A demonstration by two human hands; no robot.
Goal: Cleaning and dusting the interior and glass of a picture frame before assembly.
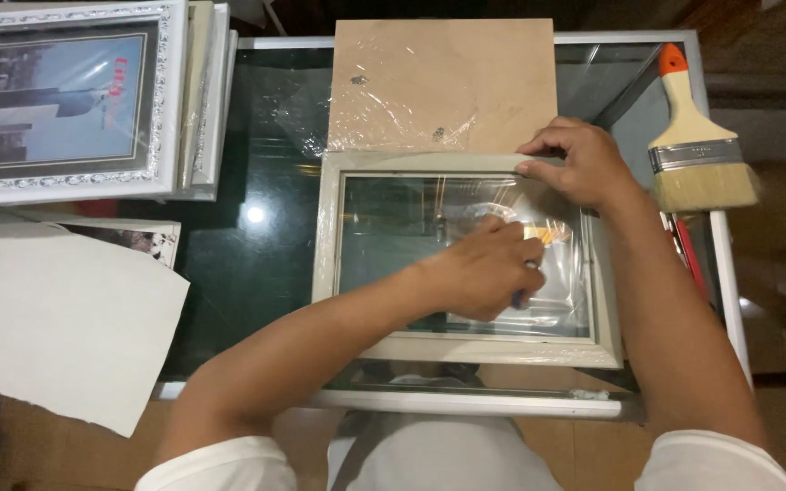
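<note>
Your left hand (pixel 484 273) lies over the glass of the pale, rectangular picture frame (pixel 329 273) in the middle of the dark glass-topped table (pixel 256 164). Its fingers are curled around a small tool with a blue tip (pixel 520 298); only that tip and a bit of metal show below your knuckles, so you cannot tell what kind of tool it is. Your right hand (pixel 579 164) rests on the frame's top right corner, fingers bent and pressing down on the rail; whether it pinches anything there is hidden by the hand itself.

Clear plastic film (pixel 393 118) crinkles over the frame's pane and up onto the brown flat board (pixel 443 82) lying just behind the frame; its edges are hard to trace against the reflections.

To the right, a wide paintbrush with a wooden handle and an orange end (pixel 693 145) lies at the table's edge, and beneath it something red (pixel 689 255) is mostly covered by your forearm. At the left, a stack of ornate white framed pictures (pixel 75 100) is cut off by the picture's edge, and a white sheet of paper (pixel 56 318) overhangs the table.
</note>
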